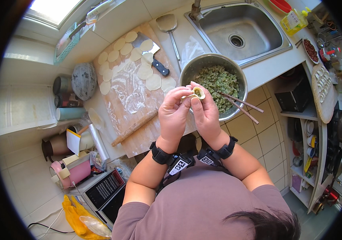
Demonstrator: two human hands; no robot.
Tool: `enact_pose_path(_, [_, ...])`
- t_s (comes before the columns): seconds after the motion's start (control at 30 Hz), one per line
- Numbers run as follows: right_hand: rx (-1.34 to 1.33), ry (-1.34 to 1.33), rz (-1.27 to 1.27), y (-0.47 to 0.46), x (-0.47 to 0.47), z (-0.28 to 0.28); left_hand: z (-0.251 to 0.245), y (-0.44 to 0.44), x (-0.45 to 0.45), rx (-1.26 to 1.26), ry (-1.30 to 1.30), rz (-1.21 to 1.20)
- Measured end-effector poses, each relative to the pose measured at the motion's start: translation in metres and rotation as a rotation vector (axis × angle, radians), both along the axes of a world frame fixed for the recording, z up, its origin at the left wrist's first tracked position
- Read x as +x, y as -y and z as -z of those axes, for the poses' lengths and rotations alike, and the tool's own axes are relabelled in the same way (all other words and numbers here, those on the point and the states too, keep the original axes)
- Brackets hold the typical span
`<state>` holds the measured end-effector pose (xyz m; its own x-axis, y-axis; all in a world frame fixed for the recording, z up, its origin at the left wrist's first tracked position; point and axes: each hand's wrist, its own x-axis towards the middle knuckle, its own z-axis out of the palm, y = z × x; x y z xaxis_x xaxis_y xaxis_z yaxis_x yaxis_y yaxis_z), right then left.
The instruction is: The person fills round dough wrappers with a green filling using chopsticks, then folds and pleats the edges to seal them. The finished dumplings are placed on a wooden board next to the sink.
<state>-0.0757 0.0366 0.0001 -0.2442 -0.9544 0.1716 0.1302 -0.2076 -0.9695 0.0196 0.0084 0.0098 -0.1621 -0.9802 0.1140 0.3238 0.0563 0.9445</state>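
Note:
Between my fingertips is a partly folded dumpling [198,93], with green filling showing through its gap. My left hand [174,111] pinches one side of the wrapper, and my right hand [205,114] holds the other. Just beyond them stands a steel bowl [189,67] of chopped green filling [219,81]. Two wooden chopsticks [243,109] rest in the filling and lean over the bowl's rim. On the floured wooden board [162,42] lie several round dough wrappers [145,71], a cleaver [160,66] partly covered by wrappers, and a rolling pin [135,127].
A metal spatula [171,30] and a plastic bag [193,49] lie between the board and the steel sink [266,49]. At far right, a tray [323,105] bears rows of dumplings. A winter melon [84,81] and a microwave [99,192] are on the left.

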Motion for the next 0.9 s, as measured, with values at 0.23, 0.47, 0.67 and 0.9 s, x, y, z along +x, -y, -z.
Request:
enact_pose_path(0.23, [-0.125, -0.27, 0.066, 0.01, -0.01, -0.002, -0.013, -0.002, 0.007, 0.001, 0.163, 0.021])
enact_pose_path(0.47, [-0.204, -0.446, 0.111, 0.01, -0.018, -0.009, -0.029, -0.008, 0.006, 0.195, 0.014, 0.073])
enact_pose_path(0.67, [-0.186, -0.341, 0.084, 0.008, -0.018, -0.013, -0.038, -0.003, 0.009, 0.191, 0.154, 0.123])
enact_pose_path(0.9, [-0.285, -0.601, 0.192, 0.013, -0.022, -0.009, -0.038, -0.004, 0.012, 0.325, 0.09, 0.208])
